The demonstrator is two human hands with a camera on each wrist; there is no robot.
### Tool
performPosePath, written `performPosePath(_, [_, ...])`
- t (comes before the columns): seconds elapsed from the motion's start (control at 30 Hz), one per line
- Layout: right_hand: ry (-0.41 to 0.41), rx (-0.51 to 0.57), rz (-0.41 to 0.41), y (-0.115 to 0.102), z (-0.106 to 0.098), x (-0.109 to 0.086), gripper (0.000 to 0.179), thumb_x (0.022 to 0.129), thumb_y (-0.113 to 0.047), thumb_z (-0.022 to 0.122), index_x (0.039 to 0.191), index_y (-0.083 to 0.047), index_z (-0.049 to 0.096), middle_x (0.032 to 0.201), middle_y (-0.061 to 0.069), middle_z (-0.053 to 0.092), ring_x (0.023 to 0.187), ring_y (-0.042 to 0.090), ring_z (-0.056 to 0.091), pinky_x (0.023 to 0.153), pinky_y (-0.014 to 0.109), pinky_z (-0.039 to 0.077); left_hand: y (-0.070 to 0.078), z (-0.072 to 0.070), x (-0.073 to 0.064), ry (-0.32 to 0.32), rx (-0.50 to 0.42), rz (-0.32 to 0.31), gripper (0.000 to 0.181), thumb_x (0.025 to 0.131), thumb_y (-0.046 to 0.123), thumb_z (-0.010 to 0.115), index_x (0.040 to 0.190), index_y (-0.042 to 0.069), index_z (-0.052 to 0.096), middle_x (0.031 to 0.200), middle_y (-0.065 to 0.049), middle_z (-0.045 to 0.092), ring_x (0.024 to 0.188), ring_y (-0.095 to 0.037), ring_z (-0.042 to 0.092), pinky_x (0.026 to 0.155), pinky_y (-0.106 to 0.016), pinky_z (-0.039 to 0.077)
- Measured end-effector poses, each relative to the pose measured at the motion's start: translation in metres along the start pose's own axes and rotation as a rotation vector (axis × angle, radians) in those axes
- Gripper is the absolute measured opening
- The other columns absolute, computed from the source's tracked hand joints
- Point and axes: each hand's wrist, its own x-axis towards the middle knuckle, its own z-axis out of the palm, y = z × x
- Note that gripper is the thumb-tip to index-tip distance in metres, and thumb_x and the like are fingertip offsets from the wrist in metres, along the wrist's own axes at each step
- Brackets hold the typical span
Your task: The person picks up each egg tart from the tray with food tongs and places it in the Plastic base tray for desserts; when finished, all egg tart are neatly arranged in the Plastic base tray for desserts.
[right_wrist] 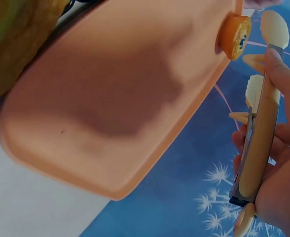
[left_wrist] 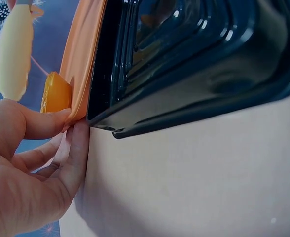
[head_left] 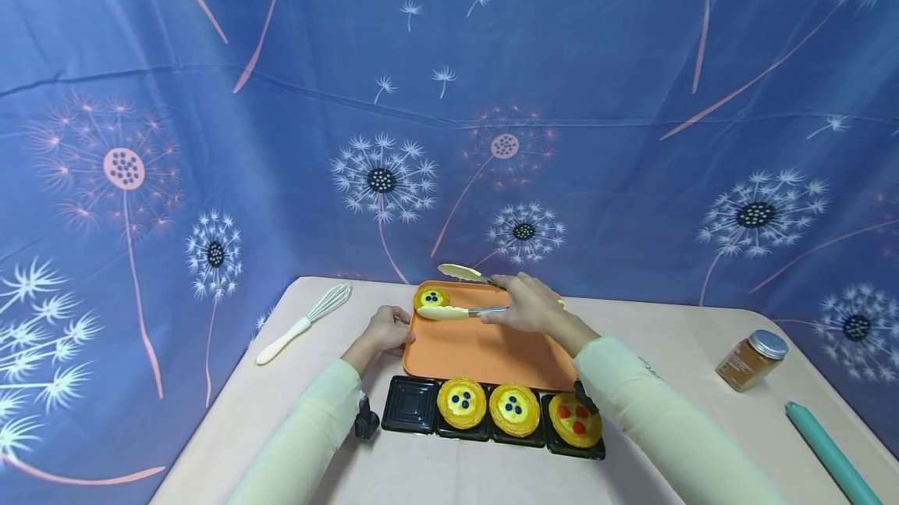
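My left hand (head_left: 389, 328) pinches the left rim of the orange tray (head_left: 485, 345) between thumb and fingers. In my right hand (head_left: 528, 303) are cream-tipped tongs (right_wrist: 261, 143), held above the tray with their arms spread apart. One blueberry-topped egg tart (head_left: 431, 298) sits in the tray's far left corner, close to the tips of the tongs. Along the tray's near side runs a row of black plastic boxes (head_left: 410, 405). Two of them hold blueberry tarts (head_left: 461, 403), and the rightmost holds a strawberry-topped tart (head_left: 575, 420). The leftmost box has no tart in it.
A white-handled whisk (head_left: 304, 323) lies on the left of the table. To the right stand a tilted-looking jar (head_left: 752, 360) with a silver lid and a green cylinder (head_left: 832, 452) near the edge. Behind the table hangs a blue dandelion-patterned cloth (head_left: 449, 169).
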Motion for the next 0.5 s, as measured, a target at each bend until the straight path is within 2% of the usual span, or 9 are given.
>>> performPosePath(0.1, [0.001, -0.001, -0.003, -0.001, 0.006, 0.003, 0.083, 0.080, -0.052, 0.079, 0.142, -0.003, 0.052, 0.128, 0.013, 0.064, 0.110, 0.033, 0.058, 0.084, 0.048, 0.052, 0.000, 0.000, 0.000, 0.014, 0.002, 0.008, 0.026, 0.080, -0.009, 0.067, 0.104, -0.004, 0.058, 0.086, -0.013, 0.056, 0.065, -0.023, 0.064, 0.054, -0.036, 0.059])
performPosePath(0.23, [-0.005, 0.002, -0.001, -0.003, 0.013, 0.006, 0.082, 0.079, -0.049, 0.081, 0.140, -0.002, 0.054, 0.120, 0.012, 0.067, 0.098, 0.029, 0.059, 0.073, 0.041, 0.049, -0.001, 0.001, 0.002, 0.028, -0.005, 0.021, 0.025, 0.080, -0.010, 0.068, 0.102, -0.005, 0.058, 0.086, -0.013, 0.052, 0.062, -0.023, 0.063, 0.053, -0.036, 0.059])
performPosePath(0.37, [-0.036, -0.004, 0.018, -0.004, 0.019, 0.009, 0.081, 0.079, -0.050, 0.081, 0.141, -0.004, 0.054, 0.091, 0.004, 0.068, 0.075, 0.021, 0.050, 0.059, 0.033, 0.038, -0.002, 0.002, 0.003, 0.024, -0.018, 0.019, 0.024, 0.080, -0.010, 0.068, 0.102, -0.004, 0.058, 0.085, -0.013, 0.052, 0.060, -0.023, 0.063, 0.052, -0.037, 0.059])
performPosePath(0.43, [-0.044, 0.006, 0.022, -0.005, 0.021, 0.010, 0.080, 0.080, -0.050, 0.080, 0.141, -0.005, 0.054, 0.074, 0.001, 0.061, 0.064, 0.019, 0.042, 0.054, 0.031, 0.032, -0.002, 0.002, 0.002, 0.023, -0.025, 0.018, 0.025, 0.080, -0.011, 0.067, 0.102, -0.005, 0.058, 0.084, -0.014, 0.053, 0.059, -0.023, 0.063, 0.052, -0.037, 0.059])
performPosePath(0.5, [-0.037, 0.016, 0.029, -0.006, 0.024, 0.010, 0.075, 0.081, -0.049, 0.079, 0.138, -0.005, 0.058, 0.067, -0.001, 0.052, 0.061, 0.016, 0.039, 0.053, 0.030, 0.031, -0.002, 0.001, 0.002, 0.023, -0.025, 0.018, 0.025, 0.080, -0.011, 0.067, 0.103, -0.005, 0.058, 0.084, -0.014, 0.054, 0.060, -0.023, 0.063, 0.052, -0.037, 0.059])
